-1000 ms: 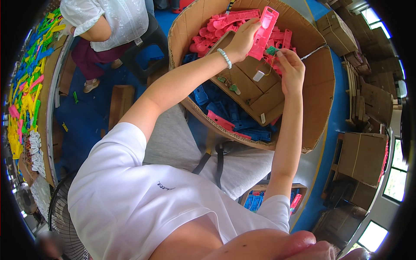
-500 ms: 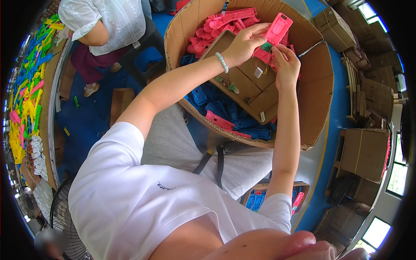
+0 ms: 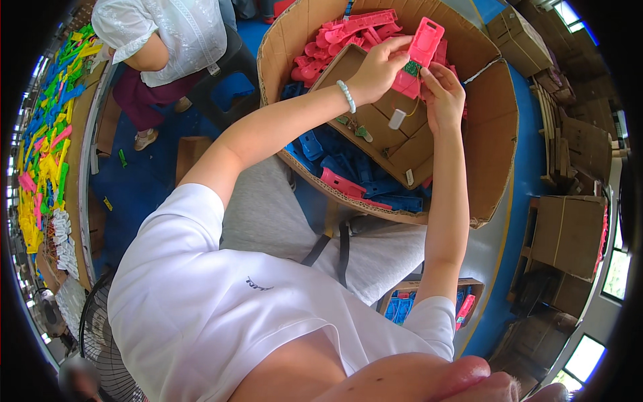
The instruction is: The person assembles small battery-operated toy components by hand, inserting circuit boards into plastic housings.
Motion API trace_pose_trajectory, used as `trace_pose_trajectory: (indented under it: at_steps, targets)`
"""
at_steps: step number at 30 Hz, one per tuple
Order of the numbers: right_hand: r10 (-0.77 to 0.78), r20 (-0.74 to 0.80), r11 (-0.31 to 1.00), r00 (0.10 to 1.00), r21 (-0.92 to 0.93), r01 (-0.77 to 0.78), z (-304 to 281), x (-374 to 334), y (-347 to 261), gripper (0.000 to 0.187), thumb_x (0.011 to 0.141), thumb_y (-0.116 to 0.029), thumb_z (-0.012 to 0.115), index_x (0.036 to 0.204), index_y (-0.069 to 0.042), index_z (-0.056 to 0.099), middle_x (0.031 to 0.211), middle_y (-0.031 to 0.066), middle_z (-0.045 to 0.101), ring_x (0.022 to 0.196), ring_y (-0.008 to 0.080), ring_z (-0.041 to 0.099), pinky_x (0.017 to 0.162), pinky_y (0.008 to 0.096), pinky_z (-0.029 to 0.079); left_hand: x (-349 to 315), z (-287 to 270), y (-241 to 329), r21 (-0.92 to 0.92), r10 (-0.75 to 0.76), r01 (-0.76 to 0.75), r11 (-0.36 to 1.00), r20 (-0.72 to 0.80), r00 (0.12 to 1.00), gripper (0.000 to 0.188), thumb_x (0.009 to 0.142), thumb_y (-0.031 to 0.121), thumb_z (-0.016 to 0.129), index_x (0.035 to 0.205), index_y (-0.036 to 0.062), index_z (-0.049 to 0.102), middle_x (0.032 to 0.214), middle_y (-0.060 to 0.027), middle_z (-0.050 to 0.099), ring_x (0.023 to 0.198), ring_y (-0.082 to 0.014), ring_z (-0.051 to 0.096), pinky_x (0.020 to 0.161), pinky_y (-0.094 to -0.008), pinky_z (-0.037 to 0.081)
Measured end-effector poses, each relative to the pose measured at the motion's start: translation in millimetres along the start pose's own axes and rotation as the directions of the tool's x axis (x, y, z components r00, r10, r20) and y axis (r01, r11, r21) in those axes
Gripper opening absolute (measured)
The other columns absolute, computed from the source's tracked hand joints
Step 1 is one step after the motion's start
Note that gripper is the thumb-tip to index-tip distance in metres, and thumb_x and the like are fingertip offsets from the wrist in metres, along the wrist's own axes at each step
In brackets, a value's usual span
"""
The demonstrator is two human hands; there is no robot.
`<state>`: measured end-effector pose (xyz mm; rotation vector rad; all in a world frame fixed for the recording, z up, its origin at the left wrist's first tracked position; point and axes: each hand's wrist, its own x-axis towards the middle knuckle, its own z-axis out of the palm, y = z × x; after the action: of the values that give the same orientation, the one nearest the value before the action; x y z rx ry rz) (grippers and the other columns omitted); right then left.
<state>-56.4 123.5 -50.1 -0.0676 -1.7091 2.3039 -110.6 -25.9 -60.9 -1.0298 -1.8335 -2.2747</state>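
Note:
My left hand (image 3: 380,71) and my right hand (image 3: 443,99) meet over the big carton. Between their fingers is a pink plastic casing (image 3: 425,40) with a rounded opening near its upper end. My left fingers pinch its left side, my right thumb and fingers its lower right. A small green circuit board (image 3: 412,68) lies at the casing's middle, partly covered by fingers. From there a thin yellowish wire runs down to a dangling white block (image 3: 397,119). Below the hands, a shallow cardboard tray (image 3: 395,151) holds a few small parts.
The large carton (image 3: 494,144) contains pink casings (image 3: 345,33) and blue casings (image 3: 348,171). A small box (image 3: 474,288) of blue and pink parts stands low by my right arm. At left, a person in white (image 3: 187,40) sits beside a table heaped with coloured pieces (image 3: 50,154). Cardboard boxes (image 3: 566,231) line the right.
The pink casing has tilted slightly and shifted a little left and down. The white block on its wire has swung down and left. Both hands keep their hold.

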Motion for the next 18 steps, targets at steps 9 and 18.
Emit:
trace_pose_trajectory:
  at_steps: [9,18]
  targets:
    - [0.369,0.4,0.816,0.839,-0.571,-0.087,-25.7,1.6,7.2,0.023,0.088,-0.01,0.067,0.109,0.0,0.067,0.096,0.0032,0.07,0.089,0.0091,0.062,0.08,0.024,0.046,20.1,-22.9,-1.7,-0.626,-0.134,-0.053,0.778,-0.247,0.96,0.045,0.093,-0.004,0.052,0.137,0.0036,0.043,0.121,-0.0091,0.058,0.107,-0.018,0.06,0.092,-0.0347,0.053]
    - [-0.36,0.323,0.456,0.875,-0.757,0.467,-15.0,2.0,-12.2,0.016,0.086,-0.002,0.065,0.101,0.0,0.068,0.089,0.0088,0.068,0.081,0.0205,0.065,0.069,0.0321,0.052,18.5,-25.3,-27.1,-0.573,-0.189,0.046,0.819,-0.194,0.963,0.043,0.097,0.005,0.049,0.139,0.0071,0.04,0.117,-0.0099,0.058,0.099,-0.0195,0.062,0.086,-0.0401,0.056]
